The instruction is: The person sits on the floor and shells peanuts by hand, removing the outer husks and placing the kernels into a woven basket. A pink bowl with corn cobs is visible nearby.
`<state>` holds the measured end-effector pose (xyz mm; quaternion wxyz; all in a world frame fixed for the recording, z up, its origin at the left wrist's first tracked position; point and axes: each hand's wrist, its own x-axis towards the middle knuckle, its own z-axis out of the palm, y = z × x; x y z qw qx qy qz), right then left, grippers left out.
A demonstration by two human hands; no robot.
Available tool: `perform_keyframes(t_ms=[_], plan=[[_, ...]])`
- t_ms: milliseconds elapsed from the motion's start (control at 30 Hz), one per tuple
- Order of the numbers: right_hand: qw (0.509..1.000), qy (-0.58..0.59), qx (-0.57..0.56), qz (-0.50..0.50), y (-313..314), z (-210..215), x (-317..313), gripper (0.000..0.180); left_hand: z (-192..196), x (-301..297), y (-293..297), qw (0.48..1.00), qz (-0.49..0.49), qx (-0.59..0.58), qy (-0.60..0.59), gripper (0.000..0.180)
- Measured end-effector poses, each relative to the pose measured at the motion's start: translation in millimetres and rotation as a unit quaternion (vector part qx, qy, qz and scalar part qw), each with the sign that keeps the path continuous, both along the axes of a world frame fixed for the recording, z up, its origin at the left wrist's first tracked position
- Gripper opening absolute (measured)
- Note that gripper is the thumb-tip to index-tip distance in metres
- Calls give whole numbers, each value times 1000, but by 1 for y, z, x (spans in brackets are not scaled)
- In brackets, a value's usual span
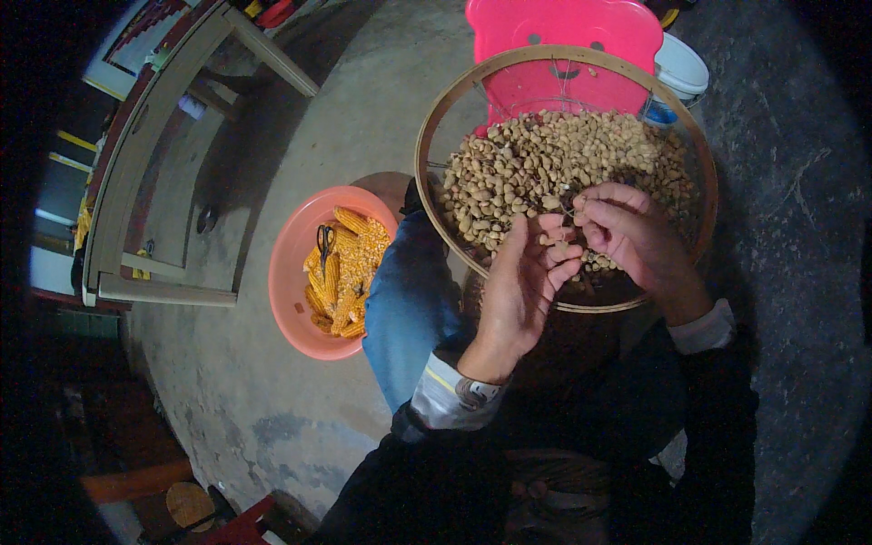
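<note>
A round sieve (431, 127) with a wooden rim holds a heap of unshelled peanuts (509, 177). Over its near side, my left hand (520, 295) is turned palm up, its fingers slightly bent and apart; whether a peanut rests against the fingertips is hard to see. Just to the right, my right hand (636, 234) pinches a thin stem, perhaps with a small peanut on it, between thumb and forefinger. The fingertips of both hands are close together above the peanuts.
A pink plastic chair (565, 23) is beyond and partly under the sieve, with a white bucket (681, 65) beside it. By my left knee, an orange basin (283, 300) contains corn cobs, loose kernels and dark-handled scissors (324, 240). A wooden frame (163, 289) stands at far left.
</note>
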<state>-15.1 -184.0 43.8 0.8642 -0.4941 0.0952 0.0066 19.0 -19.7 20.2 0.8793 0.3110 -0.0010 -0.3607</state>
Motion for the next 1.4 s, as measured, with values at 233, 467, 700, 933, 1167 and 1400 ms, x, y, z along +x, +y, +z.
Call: perform_keyframes(t_ms=[233,467,700,933,1167,1400], plan=[[986,-8,-168,3,1,4,-1,13,4,-6,-2,992,97,56,-57,26],[951,-28,-303,48,3,6,-3,15,3,-5,2,976,128,97,-147,27],[810,-246,-518,-122,2,3,0,15,16,-7,-1,931,137,204,-268,25],[850,-199,-485,-57,11,9,-8,11,6,-5,0,900,132,241,-340,25],[867,-178,-463,-58,12,10,-9,11,5,-7,-3,950,120,175,-230,17],[846,-202,-489,-60,12,8,-8,11,9,-6,2,931,112,233,-258,14]])
